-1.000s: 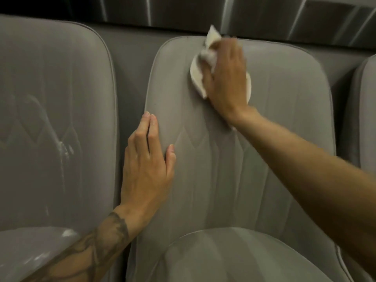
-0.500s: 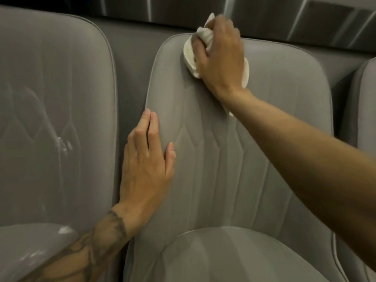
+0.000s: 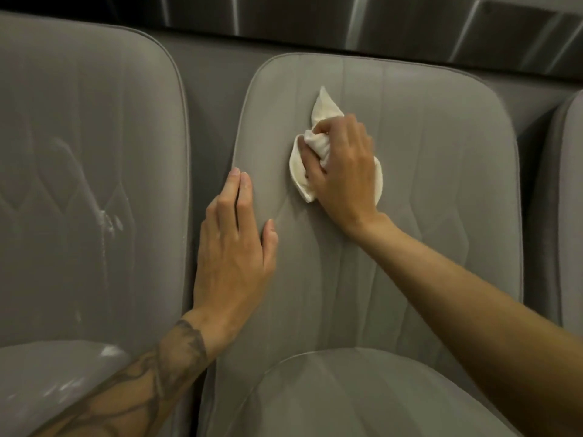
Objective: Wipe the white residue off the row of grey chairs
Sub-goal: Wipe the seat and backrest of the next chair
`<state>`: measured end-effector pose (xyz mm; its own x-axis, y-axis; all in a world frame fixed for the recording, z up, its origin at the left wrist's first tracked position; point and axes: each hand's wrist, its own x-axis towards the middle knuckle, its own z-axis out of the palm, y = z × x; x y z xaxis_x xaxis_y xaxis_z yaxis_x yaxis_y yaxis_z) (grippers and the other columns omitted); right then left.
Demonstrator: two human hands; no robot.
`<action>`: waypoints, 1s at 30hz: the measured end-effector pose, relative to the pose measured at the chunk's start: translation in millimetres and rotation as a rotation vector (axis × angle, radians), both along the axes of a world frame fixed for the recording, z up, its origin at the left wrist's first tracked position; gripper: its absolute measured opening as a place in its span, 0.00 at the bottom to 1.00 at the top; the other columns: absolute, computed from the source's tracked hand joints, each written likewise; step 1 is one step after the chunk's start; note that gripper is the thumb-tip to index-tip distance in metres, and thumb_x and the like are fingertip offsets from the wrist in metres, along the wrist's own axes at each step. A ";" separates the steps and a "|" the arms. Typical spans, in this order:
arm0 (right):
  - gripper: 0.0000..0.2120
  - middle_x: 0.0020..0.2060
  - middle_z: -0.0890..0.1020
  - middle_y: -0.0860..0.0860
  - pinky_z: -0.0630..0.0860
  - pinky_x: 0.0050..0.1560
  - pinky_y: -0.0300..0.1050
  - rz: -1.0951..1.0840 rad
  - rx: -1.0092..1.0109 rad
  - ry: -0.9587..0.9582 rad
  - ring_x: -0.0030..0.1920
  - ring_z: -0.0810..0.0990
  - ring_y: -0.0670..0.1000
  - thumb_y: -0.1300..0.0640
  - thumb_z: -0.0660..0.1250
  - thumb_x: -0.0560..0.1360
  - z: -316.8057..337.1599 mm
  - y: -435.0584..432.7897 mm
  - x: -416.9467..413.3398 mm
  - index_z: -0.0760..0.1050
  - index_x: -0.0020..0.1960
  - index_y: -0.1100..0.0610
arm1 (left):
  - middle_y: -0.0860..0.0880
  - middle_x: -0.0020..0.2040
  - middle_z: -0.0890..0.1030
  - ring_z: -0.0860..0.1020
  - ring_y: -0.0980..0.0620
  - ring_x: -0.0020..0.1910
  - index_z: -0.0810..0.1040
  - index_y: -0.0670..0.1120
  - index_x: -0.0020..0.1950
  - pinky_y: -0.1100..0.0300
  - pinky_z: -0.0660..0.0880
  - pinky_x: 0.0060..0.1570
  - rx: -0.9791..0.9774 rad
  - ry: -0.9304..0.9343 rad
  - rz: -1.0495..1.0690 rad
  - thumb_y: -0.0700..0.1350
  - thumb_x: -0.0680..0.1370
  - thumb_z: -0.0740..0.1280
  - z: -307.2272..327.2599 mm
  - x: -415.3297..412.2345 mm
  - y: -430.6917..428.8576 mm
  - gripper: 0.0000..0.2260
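**Left chair** (image 3: 88, 184), just left of the middle chair (image 3: 435, 190): grey backrest hazed with white residue (image 3: 108, 222), the brightest smear near its right side. More white flecks on its seat cushion (image 3: 47, 373) below. A narrow gap separates the two backrests.

**Left hand** (image 3: 233, 257): lies flat on the middle chair's backrest, at its left edge. Grip apart, fingers straight and close together, thumb out toward the chair's centre, holding nothing. The tattooed forearm (image 3: 151, 383) runs down toward the lower left.

**Cloth** (image 3: 299, 175): white and crumpled, on the middle chair's upper backrest, left of its centre line. One pointed corner sticks up past the knuckles, and folds show on both sides of the hand.

**Right hand** (image 3: 344, 171): on top of the cloth, grip clamped on a bunch of the fabric and pressing it against the upholstery. The bare forearm crosses the middle chair's backrest toward the lower right.

**Middle chair:** stitched seams run down the backrest. Any residue on it is too faint to tell.

**Right chair** (image 3: 568, 209): only its edge shows, right of the middle chair.

**Metal panel** (image 3: 378, 20): behind and above the middle chair.
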<state>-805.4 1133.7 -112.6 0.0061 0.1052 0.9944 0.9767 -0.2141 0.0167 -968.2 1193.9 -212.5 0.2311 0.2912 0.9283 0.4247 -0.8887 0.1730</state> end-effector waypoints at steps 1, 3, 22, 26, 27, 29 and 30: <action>0.11 0.43 0.78 0.54 0.73 0.46 0.53 0.013 0.031 0.021 0.44 0.76 0.57 0.50 0.67 0.79 -2.6 2.0 -2.2 0.76 0.49 0.58 | 0.38 0.80 0.62 0.67 0.39 0.75 0.58 0.37 0.82 0.46 0.66 0.76 -0.001 0.000 -0.002 0.48 0.84 0.61 -0.1 0.5 0.1 0.29; 0.11 0.43 0.77 0.54 0.72 0.46 0.53 0.047 0.010 0.007 0.44 0.76 0.58 0.50 0.67 0.80 -32.5 -1.7 -6.1 0.76 0.49 0.58 | 0.38 0.80 0.62 0.67 0.39 0.76 0.58 0.36 0.82 0.47 0.65 0.76 0.003 -0.001 -0.007 0.47 0.84 0.61 -0.2 1.2 -0.6 0.29; 0.20 0.47 0.77 0.52 0.68 0.47 0.49 0.202 -0.439 -0.097 0.48 0.76 0.55 0.38 0.67 0.77 -200.4 -53.4 -12.5 0.70 0.55 0.53 | 0.38 0.79 0.63 0.67 0.39 0.76 0.59 0.36 0.81 0.48 0.66 0.75 0.007 0.002 0.022 0.46 0.84 0.62 0.7 0.5 -2.9 0.29; 0.13 0.43 0.77 0.54 0.69 0.43 0.53 0.128 -0.339 -0.156 0.44 0.75 0.58 0.44 0.67 0.80 -167.1 -44.1 -5.0 0.70 0.53 0.53 | 0.37 0.79 0.63 0.67 0.38 0.76 0.59 0.35 0.81 0.48 0.65 0.75 0.004 0.009 0.023 0.47 0.84 0.62 2.3 -0.6 -4.2 0.29; 0.12 0.43 0.77 0.54 0.69 0.43 0.53 0.113 -0.286 -0.130 0.43 0.74 0.58 0.45 0.66 0.80 -153.9 -40.1 -2.7 0.70 0.52 0.53 | 0.37 0.79 0.63 0.67 0.38 0.76 0.59 0.35 0.81 0.48 0.65 0.76 0.005 0.008 0.018 0.47 0.84 0.61 2.6 -0.6 -4.1 0.29; 0.11 0.44 0.76 0.54 0.69 0.44 0.52 0.087 -0.171 -0.030 0.43 0.73 0.57 0.46 0.67 0.80 -133.9 -32.5 -0.5 0.70 0.52 0.53 | 0.38 0.80 0.62 0.66 0.39 0.76 0.59 0.36 0.81 0.50 0.64 0.76 -0.002 0.007 0.009 0.47 0.84 0.61 2.4 -0.6 -4.1 0.29; 0.11 0.45 0.76 0.53 0.68 0.45 0.51 0.082 -0.125 0.018 0.44 0.73 0.56 0.47 0.67 0.80 -130.8 -28.8 -2.2 0.70 0.51 0.53 | 0.38 0.80 0.62 0.66 0.39 0.76 0.59 0.36 0.81 0.51 0.63 0.76 -0.006 0.004 0.007 0.47 0.84 0.61 2.2 -0.8 -3.8 0.28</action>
<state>-807.5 1104.9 -243.4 0.0097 0.2291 0.9734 0.9912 -0.1304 0.0208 -969.0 1190.1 -210.3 0.2327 0.2987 0.9255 0.4318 -0.8845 0.1769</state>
